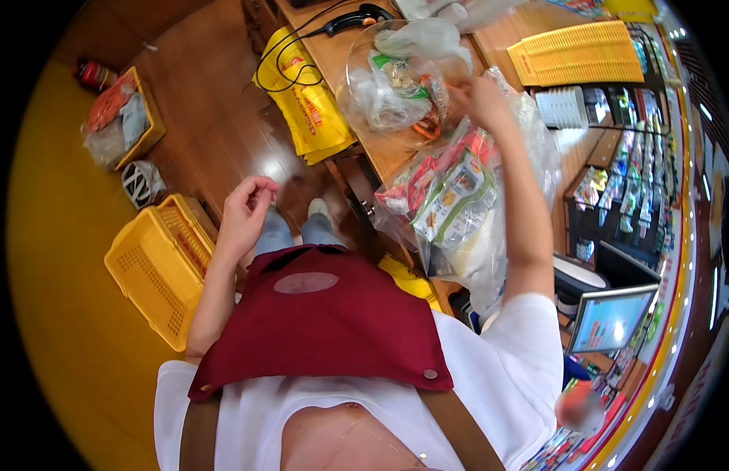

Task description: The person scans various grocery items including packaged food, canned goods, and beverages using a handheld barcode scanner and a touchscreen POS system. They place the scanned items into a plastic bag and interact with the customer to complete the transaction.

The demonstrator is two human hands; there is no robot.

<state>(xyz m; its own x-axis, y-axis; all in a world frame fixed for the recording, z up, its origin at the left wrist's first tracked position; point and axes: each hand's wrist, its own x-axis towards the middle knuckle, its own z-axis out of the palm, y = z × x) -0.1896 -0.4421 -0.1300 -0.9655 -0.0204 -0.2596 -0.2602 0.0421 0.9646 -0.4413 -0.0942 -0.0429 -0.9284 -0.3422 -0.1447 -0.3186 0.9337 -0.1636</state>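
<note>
We look down from our head at a shop counter. Our right hand (481, 100) is raised over the wooden counter (529, 47) and its fingers are closed on the top of a clear plastic bag (459, 212). This bag hangs from the hand along our right forearm, in front of the counter edge, and it is full of snack packets in red, green and white. Just left of the hand, a second clear bag (396, 82) sits on the counter, close to its front edge, with more wrapped items inside; the two bags look to be touching near the hand.

Our left hand (245, 208) is lifted in the air over the floor, holding nothing, with the fingers curled loosely and the fingertips close together.

On the left of us there is open wooden floor (215, 118). A yellow shopping basket (156, 267) stands near our left elbow, and we cannot see anything in it. Further away, another yellow basket (125, 118) holds crumpled bags and wrappings. Yellow bags (309, 110) hang at the counter side, with a black cable over them, and a barcode scanner (357, 17) lies on the counter. A stack of yellow sheets (576, 51) lies on the far right side of the counter, and a small screen (612, 318) stands at our right.
</note>
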